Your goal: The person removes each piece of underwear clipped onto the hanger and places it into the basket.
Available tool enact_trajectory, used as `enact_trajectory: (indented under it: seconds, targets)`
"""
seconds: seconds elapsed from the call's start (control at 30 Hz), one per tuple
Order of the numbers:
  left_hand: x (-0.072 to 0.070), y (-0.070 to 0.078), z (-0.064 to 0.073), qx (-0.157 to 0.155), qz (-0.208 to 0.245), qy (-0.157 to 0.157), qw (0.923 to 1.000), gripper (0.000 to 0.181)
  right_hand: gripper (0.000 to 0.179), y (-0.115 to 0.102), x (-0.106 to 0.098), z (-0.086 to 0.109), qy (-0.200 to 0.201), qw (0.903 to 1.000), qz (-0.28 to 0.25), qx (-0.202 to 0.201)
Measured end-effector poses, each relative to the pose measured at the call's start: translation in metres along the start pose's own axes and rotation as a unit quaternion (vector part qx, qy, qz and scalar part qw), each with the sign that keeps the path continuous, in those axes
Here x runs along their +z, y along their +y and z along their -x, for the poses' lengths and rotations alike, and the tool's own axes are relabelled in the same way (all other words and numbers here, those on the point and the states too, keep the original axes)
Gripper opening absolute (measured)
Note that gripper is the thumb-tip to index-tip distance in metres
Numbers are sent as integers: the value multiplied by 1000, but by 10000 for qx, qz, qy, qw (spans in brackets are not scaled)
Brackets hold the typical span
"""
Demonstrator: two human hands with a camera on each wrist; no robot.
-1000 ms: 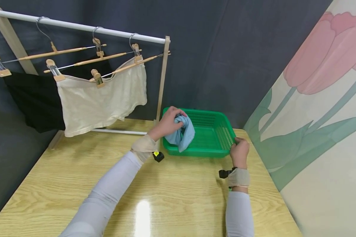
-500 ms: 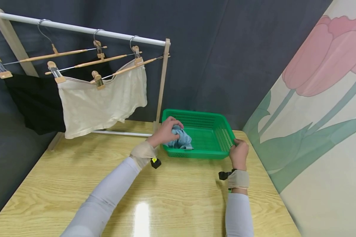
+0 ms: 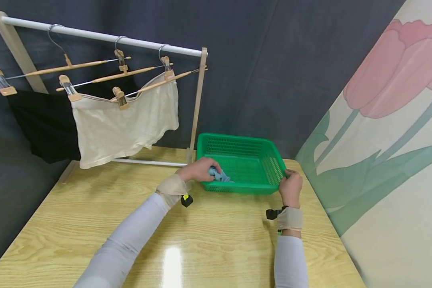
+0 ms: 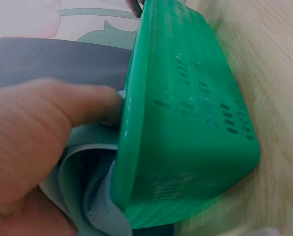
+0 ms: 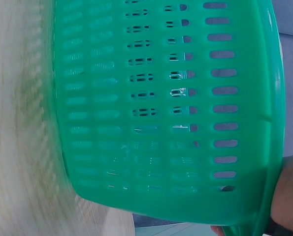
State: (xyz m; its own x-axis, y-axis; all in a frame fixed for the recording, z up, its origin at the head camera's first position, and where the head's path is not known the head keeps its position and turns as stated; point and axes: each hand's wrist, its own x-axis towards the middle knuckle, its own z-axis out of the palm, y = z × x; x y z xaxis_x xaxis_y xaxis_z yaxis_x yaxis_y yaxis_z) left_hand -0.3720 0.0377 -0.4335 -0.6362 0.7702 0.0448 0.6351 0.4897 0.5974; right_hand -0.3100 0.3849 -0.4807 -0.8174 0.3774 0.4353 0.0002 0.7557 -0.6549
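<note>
A green plastic basket point(image 3: 237, 186) with slotted sides stands on the table against the dark backdrop. My left hand point(image 3: 199, 170) reaches over its left rim, fingers curled on a crumpled light blue cloth point(image 3: 221, 176) low inside the basket. The left wrist view shows the cloth point(image 4: 89, 182) bunched in folds under the thumb, right beside the basket wall point(image 4: 171, 137). My right hand point(image 3: 291, 187) grips the basket's right rim at the front corner. In the right wrist view, part of that hand point(image 5: 290, 196) shows at the rim, most of it out of frame.
A rack with a white rail point(image 3: 101, 35) stands at the left. Clip hangers point(image 3: 122, 73) on it carry white shorts point(image 3: 126, 124) and black shorts point(image 3: 45, 124). The wooden table point(image 3: 216, 236) extends in front. A wall with painted tulips point(image 3: 389, 132) rises at the right.
My left hand has lowered the blue cloth from above the basket's left side down into it, toward the near left corner. My right hand has stayed on the rim.
</note>
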Motion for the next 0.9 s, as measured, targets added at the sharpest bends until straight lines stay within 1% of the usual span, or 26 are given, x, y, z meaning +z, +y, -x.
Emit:
enact_trajectory:
  seconds: [0.07, 0.2, 0.3, 0.43, 0.57, 0.7, 0.8, 0.9]
  targets:
    - [-2, 1, 0, 21, 11, -282, 9996, 34, 39, -1, -1, 0, -1, 10000, 9, 26]
    - [-6, 2, 0, -44, 84, -595, 9982, 38, 39, -3, -1, 0, -6, 10000, 26, 41]
    - [-9, 2, 0, -147, 150, -730, 9971, 43, 38, -3, -1, 1, -34, 10000, 23, 56]
    - [-14, 4, 4, -223, 165, -788, 9965, 48, 39, -3, 0, 1, -46, 10000, 40, 41]
    - [-22, 11, 9, -189, 108, -732, 9971, 50, 39, -2, 0, -1, -37, 10000, 39, 38]
    - [-28, 17, 14, -145, -25, -558, 9983, 48, 40, -2, -1, -1, -24, 10000, 20, 52]
    - [-30, 19, 17, -98, -286, -333, 9990, 42, 40, -2, -2, 0, 20, 10000, 37, 47]
    - [-29, 20, 18, -34, -609, -46, 9981, 31, 40, -3, -3, 2, 36, 10000, 68, 52]
